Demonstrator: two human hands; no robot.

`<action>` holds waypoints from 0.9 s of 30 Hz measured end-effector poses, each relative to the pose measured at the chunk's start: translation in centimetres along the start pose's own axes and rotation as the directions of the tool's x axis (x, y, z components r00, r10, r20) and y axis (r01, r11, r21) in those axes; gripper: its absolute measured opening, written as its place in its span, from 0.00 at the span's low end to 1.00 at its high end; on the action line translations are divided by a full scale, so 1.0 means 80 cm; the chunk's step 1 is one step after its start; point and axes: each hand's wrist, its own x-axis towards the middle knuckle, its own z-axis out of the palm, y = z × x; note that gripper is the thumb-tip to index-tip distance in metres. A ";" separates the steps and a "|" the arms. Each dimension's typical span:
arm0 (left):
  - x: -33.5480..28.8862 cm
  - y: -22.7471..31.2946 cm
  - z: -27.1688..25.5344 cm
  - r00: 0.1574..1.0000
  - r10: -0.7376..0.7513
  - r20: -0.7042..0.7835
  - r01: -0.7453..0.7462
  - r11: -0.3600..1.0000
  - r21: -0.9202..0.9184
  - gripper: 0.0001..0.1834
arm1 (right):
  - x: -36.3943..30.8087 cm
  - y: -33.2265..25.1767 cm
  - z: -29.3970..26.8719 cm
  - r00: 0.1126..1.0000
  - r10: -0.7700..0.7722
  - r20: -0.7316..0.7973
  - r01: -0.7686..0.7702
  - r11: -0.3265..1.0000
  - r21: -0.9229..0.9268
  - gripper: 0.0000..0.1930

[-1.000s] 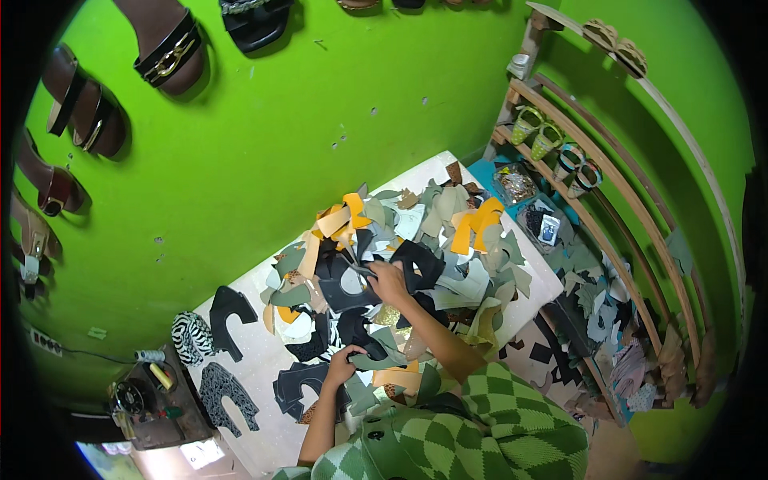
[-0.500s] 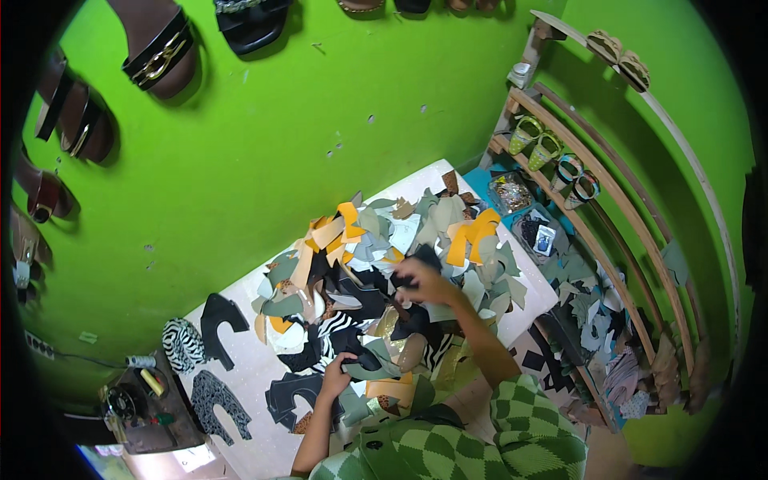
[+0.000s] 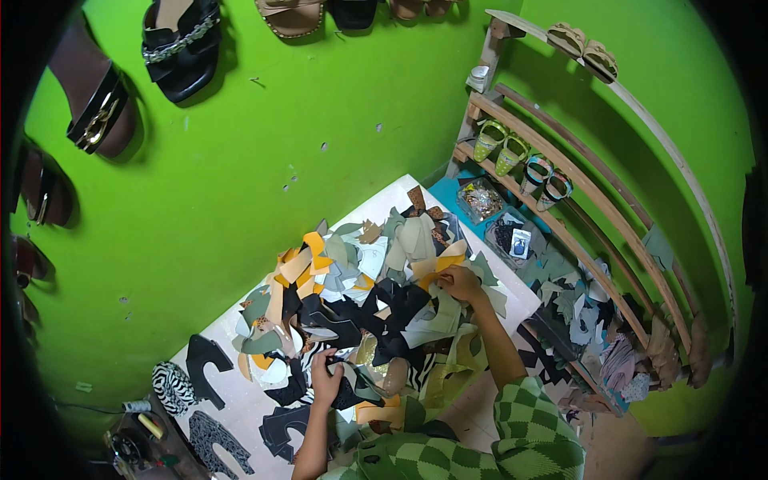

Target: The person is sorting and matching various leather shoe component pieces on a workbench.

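A heap of cut leather-like shoe pieces [image 3: 416, 232] in grey-green, black, orange, white and zebra print covers the table. At the heap's right side, the fingers of my right hand [image 3: 462, 285] are closed on the edge of an orange cut piece [image 3: 448, 258]. Several black pieces [image 3: 400, 304] lie to the left of that hand. My left hand [image 3: 326, 379] is at the near left of the heap, its fingers curled round a small black piece [image 3: 333, 362]. Part of what it holds is hidden.
Black U-shaped cut-outs [image 3: 206, 370] and a zebra-print roll [image 3: 173, 387] lie at the table's left. A wooden rack [image 3: 560, 152] with sandals stands at the right, beside tubs of trimmings [image 3: 480, 200]. Sandals [image 3: 180, 56] hang on the green wall.
My right hand has moved right, from a black piece in the middle of the heap to the orange piece. The black piece is out of that hand. The whole view has shifted somewhat.
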 end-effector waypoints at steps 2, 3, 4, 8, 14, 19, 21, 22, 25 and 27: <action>0.002 0.005 0.000 1.000 -0.002 0.013 0.001 1.000 0.012 0.20 | 0.013 0.000 -0.021 0.986 0.110 0.125 -0.128 0.981 0.147 0.15; 0.003 0.010 0.003 1.000 0.008 0.018 -0.008 1.000 0.006 0.20 | 0.025 0.024 -0.033 0.987 0.115 0.115 -0.131 0.981 0.142 0.15; 0.005 0.013 0.006 1.000 -0.003 0.009 0.003 1.000 -0.004 0.20 | 0.040 0.056 -0.040 0.962 0.269 -0.048 -0.230 0.891 0.391 0.18; 0.016 0.027 0.001 1.000 0.005 -0.008 -0.005 1.000 0.015 0.20 | 0.093 0.129 -0.028 0.695 0.534 -0.481 -0.440 0.845 0.304 0.29; 0.009 0.015 -0.022 0.994 -0.073 -0.084 0.067 0.995 -0.074 0.19 | 0.137 0.126 0.016 0.858 0.487 -0.164 -0.456 0.869 0.195 0.27; 0.001 0.022 -0.029 0.983 -0.103 -0.151 0.095 0.994 -0.056 0.19 | 0.119 0.082 -0.006 0.954 0.236 -0.187 -0.183 0.948 0.262 0.15; 0.006 0.023 -0.023 0.978 -0.062 -0.197 0.056 0.998 -0.037 0.18 | 0.092 0.033 0.002 0.938 0.116 -0.326 -0.085 0.991 0.108 0.13; 0.008 0.028 -0.025 0.973 -0.036 -0.227 0.033 0.999 -0.018 0.18 | 0.075 -0.031 -0.001 0.942 0.092 -0.322 -0.069 0.994 0.084 0.11; 0.038 0.083 -0.006 0.988 0.002 -0.152 -0.017 0.995 -0.099 0.15 | 0.016 -0.111 -0.014 0.937 0.009 -0.349 0.001 1.000 0.028 0.10; 0.064 0.106 0.015 0.992 0.052 -0.111 -0.072 0.980 -0.184 0.15 | -0.006 -0.127 0.003 0.927 -0.062 -0.370 0.072 0.997 0.012 0.11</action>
